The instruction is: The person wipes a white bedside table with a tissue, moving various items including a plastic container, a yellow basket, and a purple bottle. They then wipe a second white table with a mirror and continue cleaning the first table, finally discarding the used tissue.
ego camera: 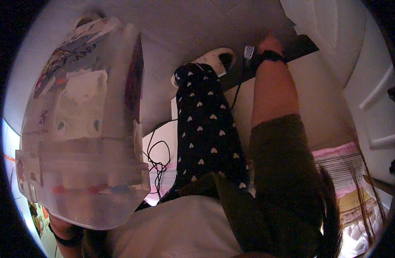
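A large translucent plastic container (pixel 88 154) fills the left side, close to me. Through its cloudy wall I make out a white item (pixel 84 103) and blurred, colorful contents. My left forearm (pixel 67 233), with a dark band at the wrist, passes behind the container's lower end, which hides the hand. My right arm reaches forward, a black band on its wrist. At its end, my right hand (pixel 271 43) is dim and blurred beside a dark flat strip (pixel 300 48). Whether the fingers grip anything cannot be made out. A dark object with a white label (pixel 249 52) is near that wrist.
My leg in black heart-print trousers (pixel 203 129) and a light shoe (pixel 213 59) are in the middle. A tangled black cable (pixel 158 161) lies between container and leg. White molded panels (pixel 374 103) stand at right, above pink striped fabric (pixel 339 161).
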A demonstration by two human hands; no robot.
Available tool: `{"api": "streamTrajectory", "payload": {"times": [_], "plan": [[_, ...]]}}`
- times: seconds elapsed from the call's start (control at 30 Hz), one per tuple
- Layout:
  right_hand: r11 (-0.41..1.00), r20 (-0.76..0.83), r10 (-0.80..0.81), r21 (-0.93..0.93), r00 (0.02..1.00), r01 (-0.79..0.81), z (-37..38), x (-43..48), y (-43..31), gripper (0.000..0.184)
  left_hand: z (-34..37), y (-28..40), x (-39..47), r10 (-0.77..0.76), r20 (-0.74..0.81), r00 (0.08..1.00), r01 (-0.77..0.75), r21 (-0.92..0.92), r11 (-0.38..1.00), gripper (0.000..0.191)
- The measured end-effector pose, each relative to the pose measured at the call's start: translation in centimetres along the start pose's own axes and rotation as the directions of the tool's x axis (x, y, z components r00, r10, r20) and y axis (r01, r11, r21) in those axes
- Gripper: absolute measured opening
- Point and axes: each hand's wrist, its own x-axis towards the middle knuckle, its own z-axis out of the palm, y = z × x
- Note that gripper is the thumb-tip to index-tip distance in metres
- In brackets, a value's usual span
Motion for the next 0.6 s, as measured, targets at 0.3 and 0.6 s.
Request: {"api": "streamTrajectory", "payload": {"times": [0.3,0.6], "plan": [[0.92,0.226,0.188,0.299,0.956,-0.252,-4.2,-1.3,0.8,0.038,0.4,0.3,0.6,-0.009,-0.005,1.0,0.009,-0.038,0.999,0.045],[0.982,-0.168,0.182,-0.027,0.969,-0.189,-1.1,5.9,8.0,0.043,3.2,1.2,5.8,0.038,0.001,0.999,-0.037,-0.047,0.998,0.032]]}}
